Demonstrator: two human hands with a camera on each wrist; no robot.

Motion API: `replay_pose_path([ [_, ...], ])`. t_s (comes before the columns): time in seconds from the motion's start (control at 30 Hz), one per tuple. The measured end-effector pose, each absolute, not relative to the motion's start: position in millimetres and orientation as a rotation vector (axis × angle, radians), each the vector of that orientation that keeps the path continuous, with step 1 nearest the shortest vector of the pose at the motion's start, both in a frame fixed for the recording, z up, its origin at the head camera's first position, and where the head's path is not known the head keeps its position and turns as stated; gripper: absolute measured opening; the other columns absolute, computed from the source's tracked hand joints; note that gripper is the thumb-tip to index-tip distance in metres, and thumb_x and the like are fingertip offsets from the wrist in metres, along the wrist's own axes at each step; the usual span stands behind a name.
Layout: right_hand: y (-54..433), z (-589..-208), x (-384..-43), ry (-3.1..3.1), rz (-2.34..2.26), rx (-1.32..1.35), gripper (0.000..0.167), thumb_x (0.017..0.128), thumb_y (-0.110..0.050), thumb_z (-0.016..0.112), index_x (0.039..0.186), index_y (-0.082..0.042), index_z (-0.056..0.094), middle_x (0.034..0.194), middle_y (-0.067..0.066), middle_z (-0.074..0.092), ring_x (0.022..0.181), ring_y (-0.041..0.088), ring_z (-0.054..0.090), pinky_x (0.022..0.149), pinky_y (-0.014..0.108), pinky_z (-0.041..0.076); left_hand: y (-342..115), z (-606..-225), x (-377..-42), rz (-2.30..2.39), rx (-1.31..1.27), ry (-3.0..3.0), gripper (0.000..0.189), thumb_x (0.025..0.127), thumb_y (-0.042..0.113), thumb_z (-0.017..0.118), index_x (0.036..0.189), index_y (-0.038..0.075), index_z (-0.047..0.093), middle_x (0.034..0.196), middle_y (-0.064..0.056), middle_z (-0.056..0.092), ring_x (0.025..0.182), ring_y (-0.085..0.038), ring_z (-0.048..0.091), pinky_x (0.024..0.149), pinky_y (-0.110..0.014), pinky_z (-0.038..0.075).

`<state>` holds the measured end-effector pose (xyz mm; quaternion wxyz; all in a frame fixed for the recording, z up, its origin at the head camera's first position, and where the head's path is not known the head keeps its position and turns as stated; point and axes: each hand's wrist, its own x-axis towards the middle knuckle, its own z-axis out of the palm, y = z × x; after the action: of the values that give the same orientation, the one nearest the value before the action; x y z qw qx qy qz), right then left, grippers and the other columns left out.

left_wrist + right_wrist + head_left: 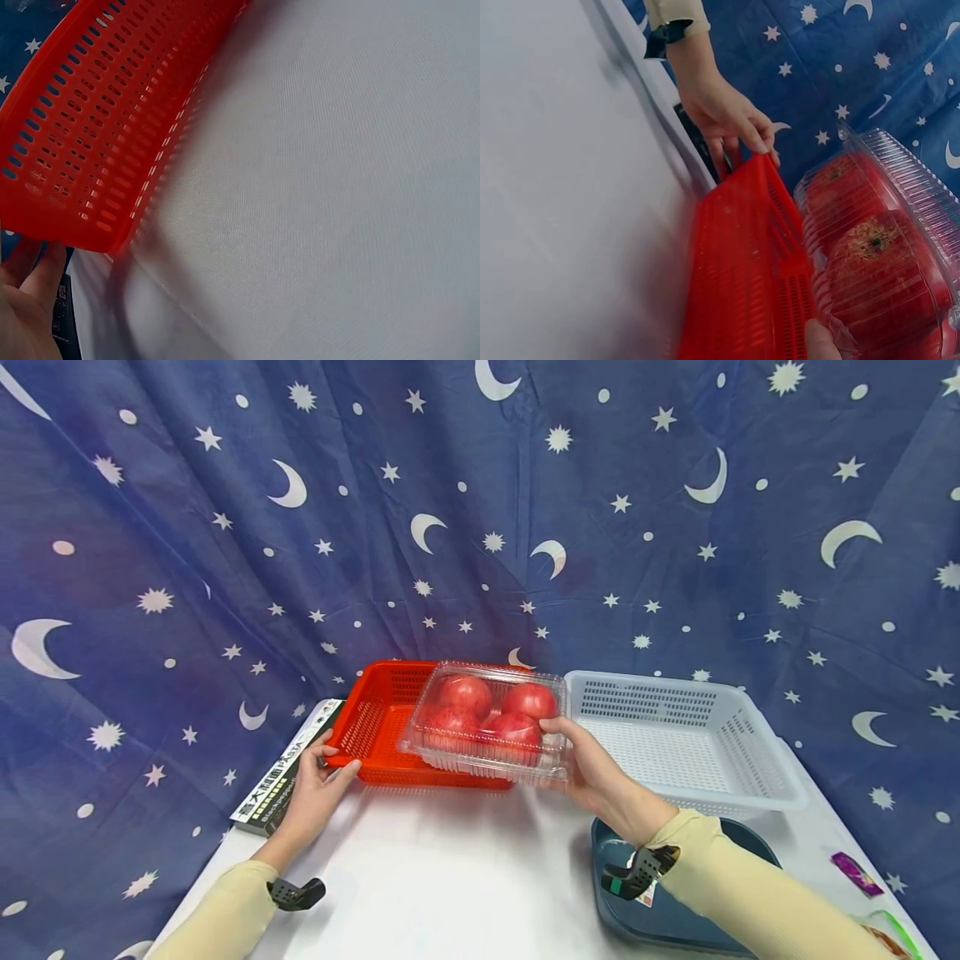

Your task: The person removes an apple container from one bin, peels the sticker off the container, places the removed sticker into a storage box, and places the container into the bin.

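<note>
My right hand (607, 777) grips the right end of a clear plastic clamshell box (555, 764) with several red apples (465, 695) inside. The box is held over the right part of a red plastic basket (375, 718), tilted so its lid faces me. In the right wrist view, the apples (881, 262) show through the ribbed plastic, and a fingertip (821, 341) appears at the bottom. My left hand (315, 793) pinches the basket's near left corner between thumb and fingers. The left wrist view shows the basket's perforated side (105, 112) and those fingers under its rim.
A white perforated basket (780, 777) stands on the right, with a dark blue bin (690, 910) in front of it, under my right forearm. A black and white pasta box (273, 785) lies left of the red basket. A purple packet (857, 873) sits near the right edge.
</note>
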<state>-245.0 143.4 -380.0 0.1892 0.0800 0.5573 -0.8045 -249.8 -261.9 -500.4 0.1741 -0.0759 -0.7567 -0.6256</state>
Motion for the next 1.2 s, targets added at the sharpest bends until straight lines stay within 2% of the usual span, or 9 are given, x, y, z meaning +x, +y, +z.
replay_pose_path([
  [0.23,135.8,-378.6,-260.2,1.567,-2.263,0.219,0.067,0.094,-0.029,0.062,0.151,-0.016,0.029,0.136,0.022,0.048,0.108,0.029,0.061,0.089,0.041,0.058,-257.6,-500.6,-252.3,-1.764,-0.190,-2.128,0.049,0.096,0.002,0.070,0.126,-0.011,0.033,0.165,-0.019,0.021,0.131,-0.044,0.046,0.097,-0.013,0.046],
  [0.5,128.7,-379.1,-273.8,1.541,-2.276,0.203,0.065,0.094,-0.029,0.063,0.148,-0.017,0.031,0.136,0.016,0.048,0.114,0.028,0.056,0.090,0.040,0.057,-255.3,-501.3,-250.1,-1.754,-0.163,-2.115,0.046,0.097,0.004,0.070,0.124,-0.008,0.036,0.164,-0.018,0.024,0.130,-0.047,0.047,0.097,-0.015,0.046],
  [0.67,122.8,-378.3,-282.2,1.561,-2.274,0.237,0.063,0.091,-0.027,0.065,0.145,-0.016,0.035,0.133,0.017,0.048,0.113,0.029,0.054,0.089,0.040,0.058,-255.4,-501.1,-249.8,-1.728,-0.177,-2.114,0.046,0.097,0.004,0.070,0.124,-0.009,0.035,0.164,-0.019,0.025,0.130,-0.048,0.047,0.099,-0.015,0.045],
  [0.97,113.3,-379.6,-299.2,1.577,-2.258,0.236,0.048,0.090,-0.028,0.066,0.132,-0.014,0.047,0.130,0.015,0.053,0.109,0.028,0.056,0.086,0.042,0.059,-255.8,-501.5,-250.0,-1.746,-0.175,-2.095,0.047,0.097,0.004,0.070,0.124,-0.010,0.035,0.164,-0.017,0.024,0.133,-0.047,0.046,0.098,-0.013,0.045],
  [1.2,106.7,-381.8,-308.9,1.611,-2.234,0.241,0.056,0.089,-0.031,0.067,0.137,-0.014,0.046,0.132,0.012,0.054,0.111,0.028,0.057,0.085,0.042,0.059,-256.0,-503.6,-251.5,-1.737,-0.173,-2.106,0.048,0.097,0.005,0.070,0.125,-0.010,0.035,0.165,-0.017,0.023,0.134,-0.047,0.046,0.099,-0.012,0.043],
])
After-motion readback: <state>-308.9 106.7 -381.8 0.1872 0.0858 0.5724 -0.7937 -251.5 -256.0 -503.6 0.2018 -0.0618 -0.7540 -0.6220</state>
